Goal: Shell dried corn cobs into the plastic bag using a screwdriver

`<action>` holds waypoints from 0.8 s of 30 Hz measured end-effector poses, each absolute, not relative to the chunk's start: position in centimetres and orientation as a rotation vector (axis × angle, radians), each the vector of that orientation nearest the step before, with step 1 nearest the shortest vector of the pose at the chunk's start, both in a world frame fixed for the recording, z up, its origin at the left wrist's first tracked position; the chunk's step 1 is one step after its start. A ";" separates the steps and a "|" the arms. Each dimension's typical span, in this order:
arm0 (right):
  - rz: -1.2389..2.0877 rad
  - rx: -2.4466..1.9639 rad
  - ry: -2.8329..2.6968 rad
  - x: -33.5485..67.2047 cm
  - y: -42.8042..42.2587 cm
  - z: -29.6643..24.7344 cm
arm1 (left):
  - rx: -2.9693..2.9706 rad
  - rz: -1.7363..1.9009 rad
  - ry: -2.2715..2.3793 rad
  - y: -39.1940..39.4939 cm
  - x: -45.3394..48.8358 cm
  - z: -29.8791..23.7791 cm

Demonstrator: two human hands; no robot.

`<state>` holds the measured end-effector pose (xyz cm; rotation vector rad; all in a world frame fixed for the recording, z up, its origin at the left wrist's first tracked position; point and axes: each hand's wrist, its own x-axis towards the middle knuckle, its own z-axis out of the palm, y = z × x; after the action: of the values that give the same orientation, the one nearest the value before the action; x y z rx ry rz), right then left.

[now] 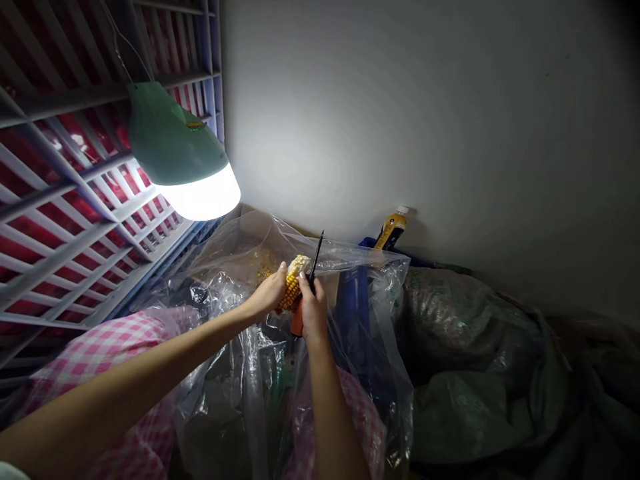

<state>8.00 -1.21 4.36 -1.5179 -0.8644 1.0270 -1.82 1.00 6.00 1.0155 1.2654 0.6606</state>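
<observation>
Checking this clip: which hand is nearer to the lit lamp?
Left. The left hand holds the corn cob below and right of the lamp; the right hand, gripping the black-shafted tool, is farther right.

Glowing lamp (184,157), pale wall (410,120)

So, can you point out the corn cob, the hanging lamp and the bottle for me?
Corn cob (293,287): head view, on the yellow kernels between the two hands.
Hanging lamp (179,148): head view, on its green casing.
Bottle (391,231): head view, on its side below the white cap.
</observation>
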 end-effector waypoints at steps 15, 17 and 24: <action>1.203 -1.441 -0.634 9.0 -1.1 7.5 | 1.084 0.675 1.140 1.1 -1.6 7.2; 1.205 -1.431 -0.627 9.3 -1.1 7.2 | 1.063 0.651 1.145 1.2 -1.6 7.0; 1.232 -1.465 -0.626 9.5 -0.6 7.1 | 1.013 0.484 0.959 1.4 -2.2 8.2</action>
<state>9.55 -0.62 7.08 -1.4653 -0.6257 1.2316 -2.17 1.37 8.24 1.0131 0.9595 0.4840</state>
